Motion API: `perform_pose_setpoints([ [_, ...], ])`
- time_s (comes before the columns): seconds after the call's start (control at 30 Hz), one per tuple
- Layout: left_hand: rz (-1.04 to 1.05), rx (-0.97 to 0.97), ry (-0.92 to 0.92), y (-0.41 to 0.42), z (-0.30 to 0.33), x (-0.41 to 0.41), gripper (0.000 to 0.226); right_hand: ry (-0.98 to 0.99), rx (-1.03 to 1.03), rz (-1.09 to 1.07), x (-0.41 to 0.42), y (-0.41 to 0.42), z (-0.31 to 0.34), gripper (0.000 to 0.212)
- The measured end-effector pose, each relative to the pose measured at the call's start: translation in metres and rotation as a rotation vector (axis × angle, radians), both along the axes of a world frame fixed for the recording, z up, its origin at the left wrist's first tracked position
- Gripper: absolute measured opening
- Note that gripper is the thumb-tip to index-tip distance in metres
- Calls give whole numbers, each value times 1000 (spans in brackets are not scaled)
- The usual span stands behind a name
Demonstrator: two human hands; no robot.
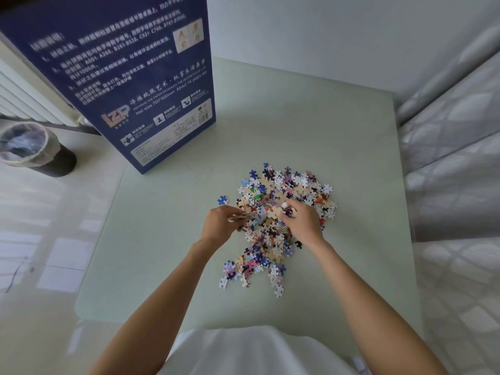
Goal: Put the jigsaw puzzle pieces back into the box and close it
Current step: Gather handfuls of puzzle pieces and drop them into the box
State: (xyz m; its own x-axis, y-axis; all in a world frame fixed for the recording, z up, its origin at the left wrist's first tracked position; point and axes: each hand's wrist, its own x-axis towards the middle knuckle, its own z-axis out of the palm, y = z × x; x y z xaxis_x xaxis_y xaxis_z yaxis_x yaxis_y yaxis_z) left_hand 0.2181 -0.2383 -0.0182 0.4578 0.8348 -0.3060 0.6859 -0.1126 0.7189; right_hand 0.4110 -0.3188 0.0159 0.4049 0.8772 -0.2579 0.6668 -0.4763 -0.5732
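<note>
A loose heap of jigsaw pieces (284, 190) lies in the middle of the pale green table (167, 239), trailing toward me. My left hand (220, 226) grips a small stack of pieces at the heap's left edge. My right hand (300, 220) lies on the heap's middle, fingers curled round a few pieces. A single blue piece (222, 200) sits apart, just left of the heap. The tall dark blue puzzle box (130, 77) stands upright at the table's far left corner, its printed back facing me; its opening is out of view.
A lined waste bin (29, 147) stands on the floor to the left, beside a white radiator (24, 90). White walls rise behind the table, and patterned bedding (454, 185) borders its right edge.
</note>
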Motion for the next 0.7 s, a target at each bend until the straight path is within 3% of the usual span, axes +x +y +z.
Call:
perform_pose_setpoints([
  [0.2, -57, 229, -171, 18, 55, -6, 20, -51, 105, 107, 5, 10, 39, 25],
  [0.37, -27, 527, -376, 64, 154, -27, 25, 93, 331, 152, 7, 50, 118, 18],
  [0.57, 70, 1087, -243, 159, 277, -69, 24, 270, 561, 261, -11, 145, 213, 15],
  [0.7, 56, 1206, -101, 206, 311, -84, 23, 148, 660, 389, -26, 203, 249, 17],
])
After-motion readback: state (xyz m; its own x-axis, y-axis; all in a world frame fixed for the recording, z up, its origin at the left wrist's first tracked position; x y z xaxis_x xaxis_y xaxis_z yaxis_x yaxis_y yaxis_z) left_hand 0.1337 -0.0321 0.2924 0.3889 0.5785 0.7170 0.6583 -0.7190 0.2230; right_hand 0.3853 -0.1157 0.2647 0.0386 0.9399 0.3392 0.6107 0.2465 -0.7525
